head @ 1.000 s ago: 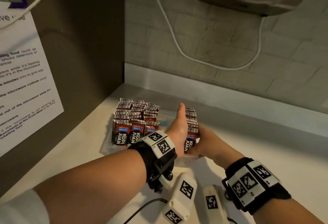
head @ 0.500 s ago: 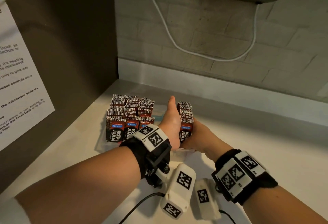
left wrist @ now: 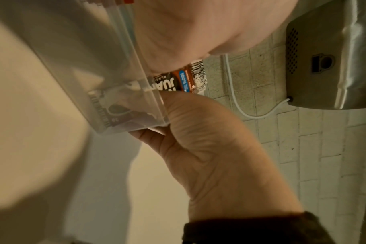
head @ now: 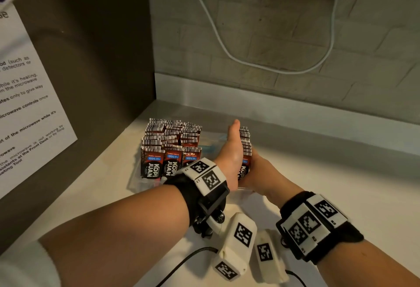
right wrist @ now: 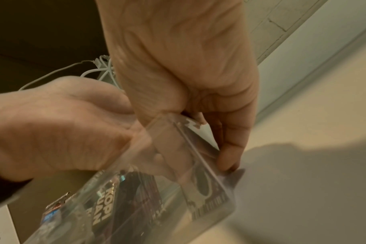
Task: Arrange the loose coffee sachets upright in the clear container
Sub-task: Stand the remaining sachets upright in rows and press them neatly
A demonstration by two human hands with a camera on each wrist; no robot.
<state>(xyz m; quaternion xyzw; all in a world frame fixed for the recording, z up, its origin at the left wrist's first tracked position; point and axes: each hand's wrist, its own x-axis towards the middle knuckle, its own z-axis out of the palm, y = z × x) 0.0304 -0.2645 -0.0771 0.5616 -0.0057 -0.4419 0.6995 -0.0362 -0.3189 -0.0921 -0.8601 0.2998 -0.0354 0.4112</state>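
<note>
While the left hand (head: 231, 150) stands flat, fingers straight, as a wall, the right hand (head: 261, 171) grips a stack of Kopi Juan sachets (head: 246, 141) upright inside the clear container (left wrist: 123, 105), so they do not fall.

We see our left hand (head: 230, 150) flat and upright against a stack of coffee sachets (head: 246, 143), our right hand (head: 259, 169) cupping its other side, beside three upright rows (head: 170, 148) in the clear container (head: 136, 182).

Head view high, forward-down; both wrist views close, low, sharing the clear container's (left wrist: 125, 92) near corner.
</note>
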